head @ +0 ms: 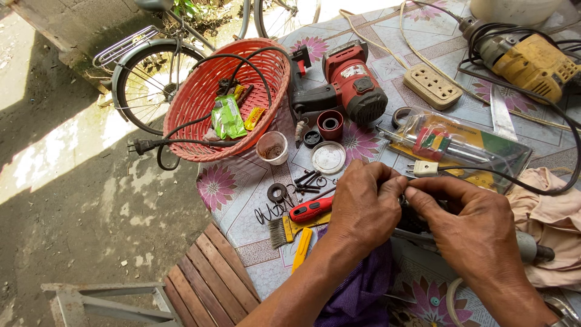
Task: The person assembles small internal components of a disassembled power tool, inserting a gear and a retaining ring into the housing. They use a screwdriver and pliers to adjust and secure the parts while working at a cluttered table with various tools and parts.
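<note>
Head view: two hands met over a cluttered floral table.
The left hand (363, 206) and right hand (469, 221) pinched a small dark part (414, 221) together, mostly hidden, beside the red-handled screwdriver (310, 209) and red basket (200, 103).

I see a glossy, flower-printed plastic cloth over the tabletop (242, 224), a woven red plastic basket (200, 91), a matt red and black plastic power tool (351, 82), a worn yellow metal drill (532, 63), a slatted wooden bench (206, 278), soft purple cloth (363, 290), and a smooth clear plastic package (460, 148).
</note>
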